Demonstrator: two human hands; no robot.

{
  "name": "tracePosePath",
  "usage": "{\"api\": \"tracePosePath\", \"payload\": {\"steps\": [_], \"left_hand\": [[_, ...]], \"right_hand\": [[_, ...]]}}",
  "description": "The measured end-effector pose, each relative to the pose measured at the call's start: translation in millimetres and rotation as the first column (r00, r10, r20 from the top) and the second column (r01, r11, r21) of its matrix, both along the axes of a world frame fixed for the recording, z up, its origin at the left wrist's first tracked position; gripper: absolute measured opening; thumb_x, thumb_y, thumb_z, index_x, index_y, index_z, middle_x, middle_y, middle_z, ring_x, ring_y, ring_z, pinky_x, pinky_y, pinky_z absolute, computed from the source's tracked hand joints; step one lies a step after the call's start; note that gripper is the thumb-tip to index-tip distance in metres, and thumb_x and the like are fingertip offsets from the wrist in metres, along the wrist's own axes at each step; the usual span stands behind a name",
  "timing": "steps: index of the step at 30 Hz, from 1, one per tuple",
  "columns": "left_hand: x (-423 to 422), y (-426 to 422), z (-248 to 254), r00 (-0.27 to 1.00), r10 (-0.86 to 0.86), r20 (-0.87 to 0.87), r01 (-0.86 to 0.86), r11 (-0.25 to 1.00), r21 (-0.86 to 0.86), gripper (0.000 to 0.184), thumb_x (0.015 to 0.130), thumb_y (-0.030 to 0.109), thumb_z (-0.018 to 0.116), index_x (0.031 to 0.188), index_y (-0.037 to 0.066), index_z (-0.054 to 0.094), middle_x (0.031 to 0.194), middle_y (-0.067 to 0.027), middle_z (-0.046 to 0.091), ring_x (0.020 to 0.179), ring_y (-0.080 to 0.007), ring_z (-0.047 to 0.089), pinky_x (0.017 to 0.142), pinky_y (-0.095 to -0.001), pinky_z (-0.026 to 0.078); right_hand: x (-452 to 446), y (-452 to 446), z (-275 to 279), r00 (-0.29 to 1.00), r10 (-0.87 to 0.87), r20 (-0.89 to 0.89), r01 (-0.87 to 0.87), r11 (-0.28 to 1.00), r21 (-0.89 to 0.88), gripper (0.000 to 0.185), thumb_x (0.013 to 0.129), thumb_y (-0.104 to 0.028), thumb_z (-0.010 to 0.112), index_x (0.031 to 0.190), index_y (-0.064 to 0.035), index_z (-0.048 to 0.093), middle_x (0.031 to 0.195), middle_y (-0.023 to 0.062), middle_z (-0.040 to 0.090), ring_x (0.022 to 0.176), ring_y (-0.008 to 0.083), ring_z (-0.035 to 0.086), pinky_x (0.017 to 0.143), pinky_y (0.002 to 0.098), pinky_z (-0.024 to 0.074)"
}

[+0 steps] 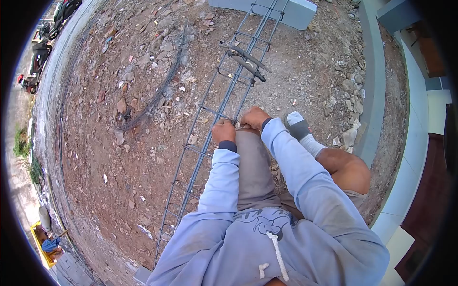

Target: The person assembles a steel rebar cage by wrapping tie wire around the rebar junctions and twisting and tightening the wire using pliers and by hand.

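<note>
"Stony, reddish dirt [143,190] covers the yard. Where's the metal cage?"
"Slanting across the ground, left of the bent knee [250,143], its far part over a grey block [298,14]."
"And the hands?"
"Left hand [224,132] is curled closed at the cage [198,150]; right hand [254,117] is curled closed just beside it, near the knee. What the fingers pinch, I can't tell."
"Anything on the cage?"
"Dark tool [247,62] with long handles, lying across the bars beyond the hands."
</note>
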State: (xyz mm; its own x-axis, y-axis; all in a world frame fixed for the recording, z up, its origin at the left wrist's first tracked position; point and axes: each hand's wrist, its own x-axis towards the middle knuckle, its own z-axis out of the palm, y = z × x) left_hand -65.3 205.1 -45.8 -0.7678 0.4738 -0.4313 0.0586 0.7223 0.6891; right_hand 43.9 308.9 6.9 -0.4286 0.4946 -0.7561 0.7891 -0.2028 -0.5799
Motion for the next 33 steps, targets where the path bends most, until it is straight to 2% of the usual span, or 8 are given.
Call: {"api": "tracePosePath", "payload": {"steps": [1,3,5,7,14,21,30,33], "left_hand": [[1,-2,-2,1.000,0.005,0.017,-0.005,1.000,0.005,0.030,0.077,0.026,0.056,0.091,0.004,0.071,0.092,-0.0212,0.067,0.089,-0.0358,0.063,0.081,-0.0413,0.048],[0,2,-1,0.999,0.017,0.048,-0.019,0.999,0.027,0.030,0.077,0.026,0.056,0.091,0.004,0.071,0.092,-0.0210,0.067,0.089,-0.0358,0.063,0.080,-0.0415,0.048],[2,4,5,0.999,0.032,0.010,-0.031,0.999,-0.008,0.030,0.077,0.026,0.057,0.091,0.004,0.071,0.092,-0.0211,0.067,0.089,-0.0361,0.063,0.080,-0.0417,0.048],[3,4,13,0.999,0.048,-0.003,-0.048,0.999,-0.011,0.029,0.077,0.025,0.057,0.091,0.003,0.071,0.091,-0.0208,0.067,0.088,-0.0357,0.064,0.079,-0.0414,0.048],[-1,-7,32,0.988,0.008,0.157,-0.050,0.962,0.267,0.026,0.076,0.021,0.060,0.087,-0.001,0.071,0.080,-0.0169,0.068,0.073,-0.0251,0.064,0.068,-0.0346,0.047],[1,-13,42,0.942,0.082,0.325,-0.208,0.903,0.375,0.018,0.078,0.009,0.063,0.083,-0.007,0.068,0.077,-0.0067,0.067,0.068,-0.0121,0.058,0.063,-0.0264,0.045],[12,-30,59,0.999,-0.052,-0.005,0.049,0.910,0.412,0.030,0.082,0.018,0.066,0.102,-0.003,0.067,0.089,-0.0142,0.070,0.078,-0.0156,0.064,0.071,-0.0280,0.050],[13,-35,67,0.984,-0.155,-0.085,0.175,0.923,0.344,0.026,0.082,0.016,0.064,0.102,0.000,0.068,0.097,-0.0167,0.068,0.089,-0.0238,0.066,0.080,-0.0312,0.050]], "right_hand": [[0,-3,-4,0.974,0.228,0.022,-0.227,0.949,0.221,0.019,0.070,-0.018,0.065,0.082,-0.0033,0.071,0.081,0.0131,0.068,0.077,0.0261,0.065,0.071,0.0350,0.0501],[0,-6,-15,0.775,0.596,0.208,-0.587,0.559,0.585,0.021,0.067,-0.020,0.066,0.084,-0.0089,0.072,0.088,0.0152,0.068,0.084,0.0301,0.065,0.077,0.0366,0.0511],[2,-12,-26,0.919,0.387,-0.072,-0.313,0.831,0.460,0.019,0.064,-0.009,0.066,0.080,0.0008,0.070,0.078,0.0148,0.067,0.075,0.0255,0.064,0.065,0.0350,0.0495],[1,-14,-25,0.958,0.226,-0.175,-0.162,0.933,0.322,0.019,0.063,-0.005,0.066,0.078,0.0052,0.069,0.074,0.0160,0.067,0.070,0.0236,0.063,0.060,0.0342,0.0490],[1,0,-2,0.838,0.537,0.097,-0.524,0.744,0.415,0.023,0.071,-0.021,0.067,0.091,-0.0125,0.072,0.091,0.0144,0.068,0.089,0.0299,0.065,0.081,0.0376,0.0507],[1,-19,27,0.961,0.274,0.036,-0.259,0.850,0.458,0.024,0.072,-0.029,0.065,0.075,-0.0065,0.071,0.079,0.0152,0.067,0.077,0.0287,0.064,0.073,0.0358,0.0490],[-3,-27,24,1.000,0.013,0.021,-0.020,0.928,0.371,0.025,0.076,-0.029,0.065,0.075,-0.0048,0.071,0.079,0.0165,0.067,0.077,0.0306,0.064,0.073,0.0384,0.0482],[-5,-34,23,0.998,-0.061,0.007,0.053,0.914,0.401,0.023,0.075,-0.026,0.065,0.076,-0.0036,0.071,0.081,0.0187,0.067,0.080,0.0327,0.064,0.075,0.0391,0.0486]]}}
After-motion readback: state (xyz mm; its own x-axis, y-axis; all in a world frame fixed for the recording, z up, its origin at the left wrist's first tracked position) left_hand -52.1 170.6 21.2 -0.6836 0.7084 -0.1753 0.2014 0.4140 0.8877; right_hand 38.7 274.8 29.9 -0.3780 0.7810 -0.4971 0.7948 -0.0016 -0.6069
